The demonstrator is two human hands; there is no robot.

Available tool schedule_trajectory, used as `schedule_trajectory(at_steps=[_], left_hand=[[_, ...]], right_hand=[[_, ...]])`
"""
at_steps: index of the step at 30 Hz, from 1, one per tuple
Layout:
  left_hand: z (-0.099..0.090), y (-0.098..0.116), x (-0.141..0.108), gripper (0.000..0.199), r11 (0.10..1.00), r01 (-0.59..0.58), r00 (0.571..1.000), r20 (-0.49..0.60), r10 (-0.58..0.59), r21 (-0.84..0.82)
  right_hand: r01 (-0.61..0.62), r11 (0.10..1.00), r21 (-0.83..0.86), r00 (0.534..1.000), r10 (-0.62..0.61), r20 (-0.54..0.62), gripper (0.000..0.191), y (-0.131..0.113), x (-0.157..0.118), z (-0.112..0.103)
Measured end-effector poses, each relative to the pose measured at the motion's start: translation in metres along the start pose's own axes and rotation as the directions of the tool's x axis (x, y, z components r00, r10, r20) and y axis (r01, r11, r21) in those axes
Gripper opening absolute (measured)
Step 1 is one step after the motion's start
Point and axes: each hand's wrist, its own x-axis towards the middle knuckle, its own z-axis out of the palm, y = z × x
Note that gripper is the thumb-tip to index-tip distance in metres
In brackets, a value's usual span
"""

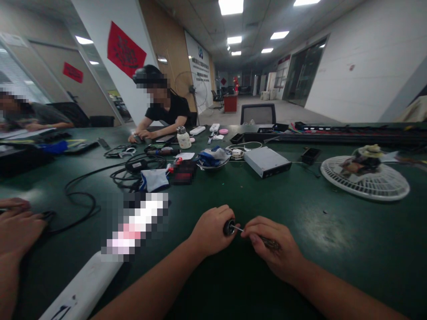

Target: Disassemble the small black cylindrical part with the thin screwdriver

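Observation:
Above the green table (213, 195), my left hand (211, 229) is closed around a small round black part (229, 227) with a shiny ring at its open end. That end faces right. My right hand (276, 249) grips a screwdriver (271, 243) by its brownish, see-through handle. Its thin metal shaft points left, and the tip goes to the mouth of the round part. Whether the tip touches inside is hidden. Most of the round part is covered by my left fingers.
A long white object (80, 284), partly pixelated, lies left of my left forearm. Ahead are a grey disc drive (267, 162), a bowl with cloth (213, 158) and a black cable (80, 195). A white fan grille (367, 186) lies right. Another person's hands (20, 226) are at far left.

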Motion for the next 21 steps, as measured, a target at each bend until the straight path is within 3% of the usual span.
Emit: schedule_trajectory(at_steps=[5, 9, 12, 15, 21], left_hand=[[-0.0009, 0.0011, -0.0003, 0.015, 1.0, 0.0, 1.0, -0.007, 0.0, 0.013], [-0.0005, 0.0028, -0.001, 0.015, 1.0, 0.0, 1.0, 0.002, 0.0, 0.017], [0.0003, 0.0026, -0.0015, 0.014, 1.0, 0.003, 1.0, -0.016, -0.003, 0.011], [0.0015, 0.001, -0.0017, 0.011, 0.999, 0.021, 0.999, -0.048, -0.02, 0.025], [0.0032, -0.0013, -0.0012, 0.011, 0.997, 0.073, 0.992, -0.102, -0.069, 0.029]], right_hand=[[-0.071, 0.997, 0.017, 0.996, 0.07, 0.058, 0.019, 0.0012, 0.0005, -0.0014], [-0.115, 0.99, -0.084, 0.993, 0.116, 0.016, 0.023, 0.0036, -0.0013, -0.0004], [-0.081, 0.991, -0.102, 0.997, 0.081, -0.004, 0.021, 0.0031, -0.0025, -0.0001], [-0.055, 0.997, -0.062, 0.998, 0.057, 0.03, 0.018, 0.0019, -0.002, -0.0008], [-0.133, 0.989, 0.064, 0.986, 0.125, 0.111, 0.017, 0.0037, 0.0002, -0.0025]])
